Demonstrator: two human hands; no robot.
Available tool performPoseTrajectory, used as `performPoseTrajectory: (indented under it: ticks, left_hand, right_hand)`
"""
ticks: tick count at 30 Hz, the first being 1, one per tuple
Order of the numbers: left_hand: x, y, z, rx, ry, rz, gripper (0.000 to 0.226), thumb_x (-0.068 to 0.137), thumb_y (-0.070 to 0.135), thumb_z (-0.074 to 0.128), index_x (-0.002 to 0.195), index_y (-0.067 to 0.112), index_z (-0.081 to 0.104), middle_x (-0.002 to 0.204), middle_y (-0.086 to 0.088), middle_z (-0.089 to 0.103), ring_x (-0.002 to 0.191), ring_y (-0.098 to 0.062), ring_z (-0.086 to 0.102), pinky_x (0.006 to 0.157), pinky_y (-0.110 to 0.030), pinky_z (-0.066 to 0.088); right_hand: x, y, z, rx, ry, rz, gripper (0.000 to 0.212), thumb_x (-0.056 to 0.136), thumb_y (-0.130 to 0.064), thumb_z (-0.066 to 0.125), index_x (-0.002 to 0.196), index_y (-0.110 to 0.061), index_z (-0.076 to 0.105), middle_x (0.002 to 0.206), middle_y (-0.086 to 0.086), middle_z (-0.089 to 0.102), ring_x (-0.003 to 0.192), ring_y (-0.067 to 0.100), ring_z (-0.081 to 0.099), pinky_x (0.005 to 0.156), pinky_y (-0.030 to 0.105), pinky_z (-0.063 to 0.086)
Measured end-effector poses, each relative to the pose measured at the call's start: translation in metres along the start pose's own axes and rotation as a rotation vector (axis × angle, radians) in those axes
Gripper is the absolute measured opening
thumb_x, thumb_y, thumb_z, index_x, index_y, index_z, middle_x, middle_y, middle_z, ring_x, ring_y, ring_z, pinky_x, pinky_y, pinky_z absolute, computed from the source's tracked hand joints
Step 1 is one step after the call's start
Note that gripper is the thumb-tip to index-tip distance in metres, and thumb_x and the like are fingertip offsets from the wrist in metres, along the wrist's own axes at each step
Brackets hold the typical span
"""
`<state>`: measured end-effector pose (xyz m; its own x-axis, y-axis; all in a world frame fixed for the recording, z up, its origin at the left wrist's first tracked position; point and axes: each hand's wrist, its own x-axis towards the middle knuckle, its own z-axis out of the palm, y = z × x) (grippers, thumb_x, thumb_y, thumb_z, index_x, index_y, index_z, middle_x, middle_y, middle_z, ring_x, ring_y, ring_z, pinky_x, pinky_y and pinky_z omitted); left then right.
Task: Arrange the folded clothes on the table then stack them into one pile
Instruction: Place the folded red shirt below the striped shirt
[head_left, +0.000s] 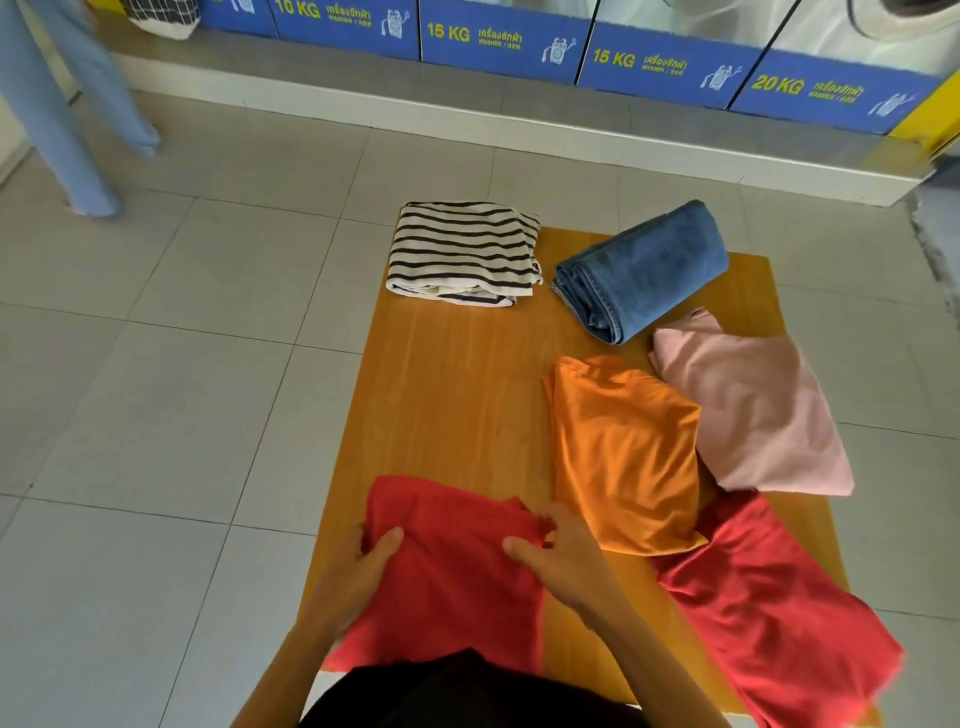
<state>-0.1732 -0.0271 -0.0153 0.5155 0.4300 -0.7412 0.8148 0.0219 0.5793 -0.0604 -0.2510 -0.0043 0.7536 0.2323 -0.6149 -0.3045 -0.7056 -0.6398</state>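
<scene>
Head view: both hands' grip (363, 564) (558, 553) pinching red garment (452, 566); washer labels (498, 36) "15 KG", "20 KG".

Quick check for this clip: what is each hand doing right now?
Left hand: closed on the left edge of the folded red cloth garment.
Right hand: closed on the same garment's right edge.

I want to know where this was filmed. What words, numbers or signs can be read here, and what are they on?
"10 KG": blue panel on the washer fronts, far left.
"15 KG": next blue panel.
"15 KG": third blue panel.
"20 KG": rightmost blue panel.
Each also carries a line of Thai script and small print starting "WASHER /"; the rest is too blurred.
No text on the clothes or table.
</scene>
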Motion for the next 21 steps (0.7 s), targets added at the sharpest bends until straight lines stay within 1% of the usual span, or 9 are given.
performPoseTrajectory:
  ticks: [2,4,7,9,11,13,17,19,21]
  left_hand:
    - [0.003,-0.005,-0.008,-0.091,0.000,-0.014,0.054,0.089,0.046,0.062,0.133,0.016,0.054,0.129,-0.003,0.060,0.112,-0.022,0.059,0.098,-0.037,0.045]
    - [0.006,-0.009,-0.011,-0.158,0.007,-0.023,0.051,0.088,0.044,0.063,0.131,0.017,0.055,0.124,-0.003,0.062,0.107,-0.019,0.061,0.093,-0.036,0.047]
    - [0.008,-0.013,-0.009,-0.181,0.046,-0.044,0.046,0.088,0.043,0.064,0.127,0.019,0.057,0.119,-0.003,0.064,0.104,-0.020,0.062,0.092,-0.038,0.048]
    - [0.010,-0.013,-0.008,-0.209,0.067,-0.049,0.045,0.087,0.042,0.066,0.125,0.019,0.058,0.118,-0.003,0.064,0.104,-0.022,0.062,0.095,-0.041,0.049]
    - [0.016,-0.008,-0.010,-0.269,0.066,-0.062,0.043,0.087,0.039,0.067,0.124,0.017,0.060,0.118,-0.005,0.066,0.104,-0.022,0.063,0.096,-0.041,0.049]
    - [0.025,0.006,-0.015,-0.342,0.050,-0.066,0.044,0.087,0.034,0.068,0.126,0.014,0.060,0.118,-0.007,0.067,0.103,-0.024,0.065,0.097,-0.042,0.049]
    - [0.050,0.064,-0.031,-0.388,0.042,0.029,0.044,0.090,0.034,0.064,0.127,0.010,0.059,0.116,-0.007,0.068,0.100,-0.023,0.065,0.095,-0.043,0.050]
    - [0.068,0.099,-0.036,-0.389,0.066,0.106,0.044,0.092,0.034,0.062,0.129,0.011,0.057,0.117,-0.006,0.065,0.098,-0.022,0.063,0.089,-0.039,0.049]
    - [0.089,0.134,-0.040,-0.371,0.112,0.163,0.047,0.093,0.034,0.061,0.133,0.010,0.053,0.119,-0.006,0.061,0.102,-0.025,0.059,0.088,-0.038,0.046]
  right_hand:
    - [-0.004,0.001,0.006,0.094,0.101,0.076,0.065,0.064,-0.047,0.085,0.115,-0.027,0.050,0.112,-0.005,0.059,0.099,0.014,0.064,0.089,0.040,0.057]
    - [-0.008,0.003,0.010,0.028,0.123,0.110,0.067,0.067,-0.047,0.086,0.117,-0.025,0.046,0.111,-0.005,0.058,0.101,0.016,0.064,0.088,0.034,0.053]
    - [-0.011,0.001,0.014,-0.046,-0.041,0.159,0.060,0.078,-0.045,0.081,0.127,-0.024,0.053,0.118,-0.006,0.064,0.105,0.013,0.064,0.086,0.022,0.044]
    - [-0.007,0.001,0.019,-0.059,-0.112,0.145,0.060,0.080,-0.041,0.079,0.132,-0.024,0.053,0.122,-0.006,0.066,0.111,0.013,0.065,0.086,0.020,0.044]
    - [0.005,-0.005,0.018,0.020,-0.159,0.146,0.052,0.080,-0.036,0.080,0.127,-0.022,0.060,0.122,-0.008,0.070,0.107,0.009,0.068,0.092,0.025,0.052]
    - [0.024,-0.015,0.014,0.096,-0.167,0.143,0.050,0.079,-0.037,0.080,0.125,-0.021,0.067,0.115,-0.007,0.075,0.101,0.007,0.071,0.096,0.033,0.056]
    - [0.074,-0.059,-0.002,0.208,-0.054,0.058,0.069,0.067,-0.058,0.074,0.128,-0.026,0.065,0.114,-0.006,0.074,0.103,0.014,0.072,0.096,0.043,0.058]
    - [0.099,-0.089,-0.012,0.241,-0.002,0.021,0.068,0.070,-0.058,0.070,0.128,-0.025,0.062,0.115,-0.004,0.072,0.103,0.017,0.071,0.096,0.045,0.057]
    - [0.124,-0.120,-0.023,0.261,0.055,-0.015,0.055,0.083,-0.048,0.069,0.127,-0.017,0.058,0.112,-0.002,0.068,0.102,0.020,0.068,0.095,0.045,0.057]
